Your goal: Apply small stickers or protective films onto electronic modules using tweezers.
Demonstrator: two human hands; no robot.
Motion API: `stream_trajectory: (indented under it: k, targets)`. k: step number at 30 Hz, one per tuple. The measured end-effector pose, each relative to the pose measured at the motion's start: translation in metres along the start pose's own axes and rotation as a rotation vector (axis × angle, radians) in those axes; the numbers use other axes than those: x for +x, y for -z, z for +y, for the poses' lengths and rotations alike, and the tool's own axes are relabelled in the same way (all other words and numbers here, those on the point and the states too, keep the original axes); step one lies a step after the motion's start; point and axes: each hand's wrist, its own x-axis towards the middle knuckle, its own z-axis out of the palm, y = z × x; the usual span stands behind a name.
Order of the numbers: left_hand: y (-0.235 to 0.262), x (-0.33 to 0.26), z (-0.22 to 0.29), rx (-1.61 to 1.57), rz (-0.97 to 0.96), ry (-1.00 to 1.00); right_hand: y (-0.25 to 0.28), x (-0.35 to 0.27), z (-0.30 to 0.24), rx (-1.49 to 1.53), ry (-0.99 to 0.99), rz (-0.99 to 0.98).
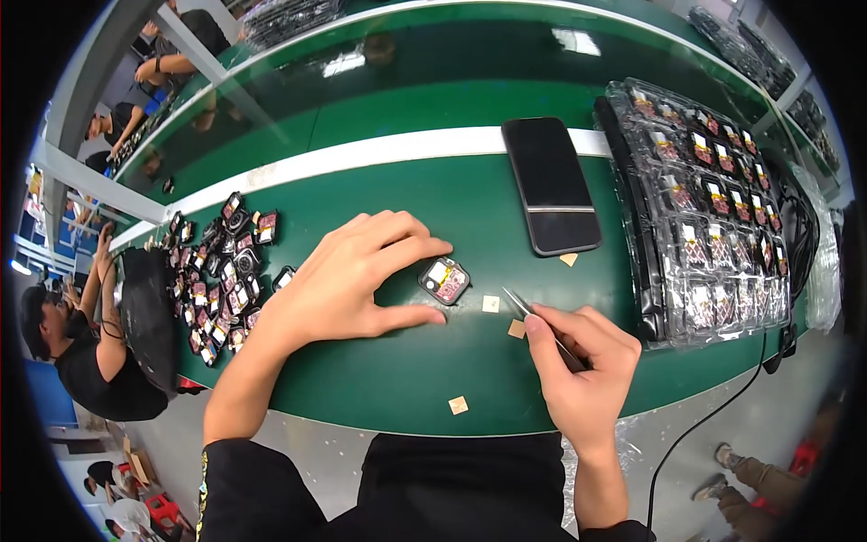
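Observation:
A small square electronic module with a black rim, a pale label and a yellow strip lies on the green bench. My left hand is around its left side, thumb and forefinger spread apart above and below it, holding nothing. My right hand is closed on a pair of metal tweezers, whose tips point up and left toward the module. Close to the tips lie a pale square piece and a tan square piece. Another tan square rests by the bench's front edge.
Many similar modules are heaped at left. A black phone lies at the back, a small tan piece by its lower edge. Clear plastic trays of modules stand at right, beside a black cable. Other people sit at far left.

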Motion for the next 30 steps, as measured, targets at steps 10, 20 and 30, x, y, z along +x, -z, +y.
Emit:
stream_trajectory:
  k: [10, 20, 30]
  targets:
    - [-0.009, -0.005, 0.003, -0.172, -0.014, 0.056, 0.001, -0.005, 0.0, -0.029, -0.024, -0.018]
    - [-0.025, -0.005, 0.02, -0.343, -0.134, -0.034, 0.016, -0.003, 0.011, 0.089, -0.025, -0.199]
    - [-0.026, -0.002, 0.019, -0.281, -0.088, -0.054, 0.006, 0.0, 0.008, -0.075, 0.103, -0.206]
